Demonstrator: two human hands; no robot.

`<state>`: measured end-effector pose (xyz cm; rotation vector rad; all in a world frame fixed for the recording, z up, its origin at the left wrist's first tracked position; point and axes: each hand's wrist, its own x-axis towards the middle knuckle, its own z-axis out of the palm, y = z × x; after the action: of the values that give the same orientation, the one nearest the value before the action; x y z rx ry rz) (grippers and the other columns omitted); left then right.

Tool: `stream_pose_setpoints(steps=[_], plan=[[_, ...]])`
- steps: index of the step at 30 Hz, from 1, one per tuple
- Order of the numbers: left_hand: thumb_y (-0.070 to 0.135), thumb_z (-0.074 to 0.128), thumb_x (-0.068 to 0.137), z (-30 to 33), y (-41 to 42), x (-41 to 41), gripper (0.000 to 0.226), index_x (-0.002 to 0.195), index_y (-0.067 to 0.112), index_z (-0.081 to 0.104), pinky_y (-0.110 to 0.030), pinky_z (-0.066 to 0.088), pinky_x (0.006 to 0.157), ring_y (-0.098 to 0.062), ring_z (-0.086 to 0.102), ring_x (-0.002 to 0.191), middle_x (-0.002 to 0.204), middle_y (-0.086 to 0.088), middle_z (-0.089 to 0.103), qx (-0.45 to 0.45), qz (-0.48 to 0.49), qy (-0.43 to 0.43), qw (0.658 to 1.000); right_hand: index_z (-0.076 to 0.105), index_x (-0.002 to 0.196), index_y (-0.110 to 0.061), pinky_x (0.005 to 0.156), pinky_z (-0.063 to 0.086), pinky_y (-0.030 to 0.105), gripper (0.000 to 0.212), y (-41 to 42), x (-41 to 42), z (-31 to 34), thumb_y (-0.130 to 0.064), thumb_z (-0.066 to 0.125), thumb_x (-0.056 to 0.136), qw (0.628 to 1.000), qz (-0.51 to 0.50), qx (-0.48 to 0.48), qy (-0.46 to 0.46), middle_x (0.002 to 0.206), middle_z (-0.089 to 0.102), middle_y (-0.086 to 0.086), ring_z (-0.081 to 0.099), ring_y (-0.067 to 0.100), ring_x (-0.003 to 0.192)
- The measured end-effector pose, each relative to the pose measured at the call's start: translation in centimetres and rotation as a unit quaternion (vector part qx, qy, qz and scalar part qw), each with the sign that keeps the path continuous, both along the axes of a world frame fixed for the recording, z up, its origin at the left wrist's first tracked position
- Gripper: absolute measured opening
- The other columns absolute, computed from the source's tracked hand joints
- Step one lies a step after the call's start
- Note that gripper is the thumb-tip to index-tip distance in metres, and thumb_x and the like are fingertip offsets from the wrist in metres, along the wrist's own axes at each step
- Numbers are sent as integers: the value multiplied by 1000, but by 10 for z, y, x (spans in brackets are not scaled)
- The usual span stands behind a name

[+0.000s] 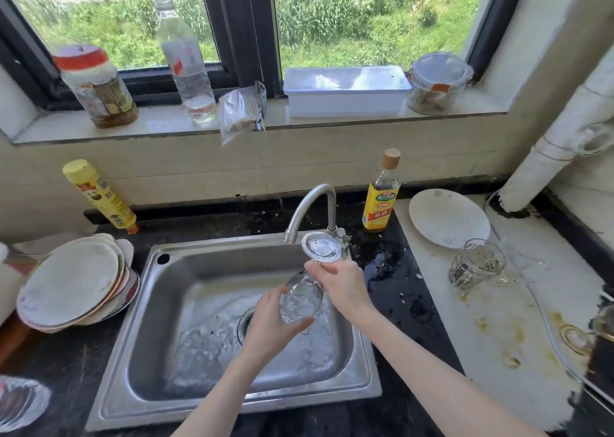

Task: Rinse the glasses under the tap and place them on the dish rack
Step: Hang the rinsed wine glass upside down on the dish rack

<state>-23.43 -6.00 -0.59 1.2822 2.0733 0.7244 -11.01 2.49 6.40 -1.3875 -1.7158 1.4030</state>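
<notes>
A clear stemmed glass (304,298) hangs upside down over the steel sink (143,303), its round foot up by the tap spout (309,209). My right hand (342,285) pinches the stem just under the foot. My left hand (270,323) cups the bowl from the left and below. Water lies rippled on the sink floor around the drain (245,323). On the pale counter to the right stand more clear glasses (478,263). Another glass (20,403) shows at the lower left edge. No dish rack is plainly in view.
A stack of plates (71,283) sits left of the sink, a yellow bottle (99,197) behind it. An oil bottle (381,194) stands right of the tap, a white plate (448,217) beyond. Jars, a bottle and a white box (345,94) line the windowsill.
</notes>
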Motion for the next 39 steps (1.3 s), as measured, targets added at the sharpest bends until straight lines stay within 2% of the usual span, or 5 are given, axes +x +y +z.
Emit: stream_pose_setpoints(steps=[11, 15, 20, 27, 39], plan=[[71, 43, 78, 30, -23, 18, 80, 140, 23, 31, -27, 30, 106, -14, 36, 130, 139, 5, 41, 37, -338, 193, 920, 73, 83, -1, 80, 52, 52, 43, -83, 78, 7, -44, 67, 79, 972, -231, 37, 0, 78, 72, 17, 68, 34, 83], [86, 0, 68, 42, -44, 40, 103, 142, 22, 31, -32, 33, 107, -17, 37, 132, 143, 4, 39, 66, -454, 220, 861, 75, 76, -16, 72, 49, 23, 20, -152, 119, 31, -31, 66, 85, 958, -284, 34, -32, 69, 70, -8, 64, 4, 70], [66, 18, 86, 75, -70, 118, 72, 134, 21, 48, -39, 45, 96, -24, 55, 120, 132, 0, 56, 190, -559, 216, 777, 77, 89, -7, 65, 44, 11, 20, -253, 193, 51, -25, 68, 85, 924, -371, 32, -90, 89, 73, -4, 64, -6, 76], [63, 8, 86, 108, -157, 261, 69, 141, 33, 38, -38, 28, 110, -18, 35, 137, 145, 10, 40, 248, -709, 188, 633, 76, 82, -3, 90, 49, 44, 23, -425, 296, 70, -25, 67, 84, 801, -587, 57, -105, 87, 74, 12, 69, 20, 92], [78, -13, 70, 107, -361, 485, 93, 146, 36, 20, -33, 15, 116, -17, 17, 144, 154, 9, 23, 250, -827, 97, 495, 59, 86, 13, 76, 48, 39, 50, -679, 449, 87, -37, 62, 84, 615, -771, 74, -147, 94, 59, 33, 57, 40, 92]])
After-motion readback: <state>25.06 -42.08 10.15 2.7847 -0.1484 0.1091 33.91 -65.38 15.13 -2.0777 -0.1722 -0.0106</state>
